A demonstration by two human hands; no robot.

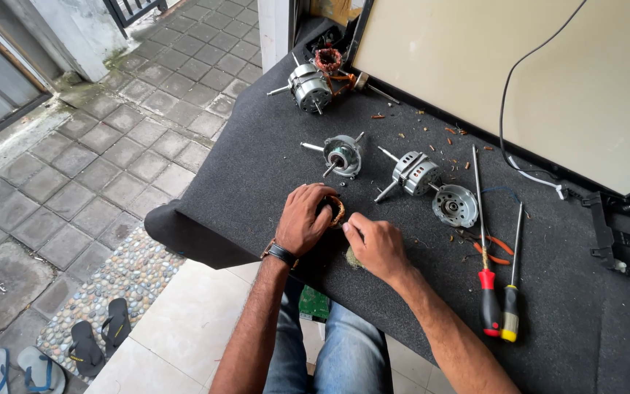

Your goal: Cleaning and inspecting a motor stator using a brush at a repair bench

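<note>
Our left hand (304,219) had fingers curled tight round the copper-wound coil (335,209) on the worktop (257,168); right hand (377,244) fingers pinched shut beside it, w/ contents hidden.

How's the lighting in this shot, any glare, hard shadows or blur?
Head view: soft, even daylight, no hard shadows; no glare on the cream panel; left hand, right hand and the copper coil between them look sharp; slight wide-angle bending toward the edges.

bare mat (257,182) left of the fingers (350,228); ahead, motors (343,155) crowd the way; right, screwdrivers (490,292) block passage.
</note>
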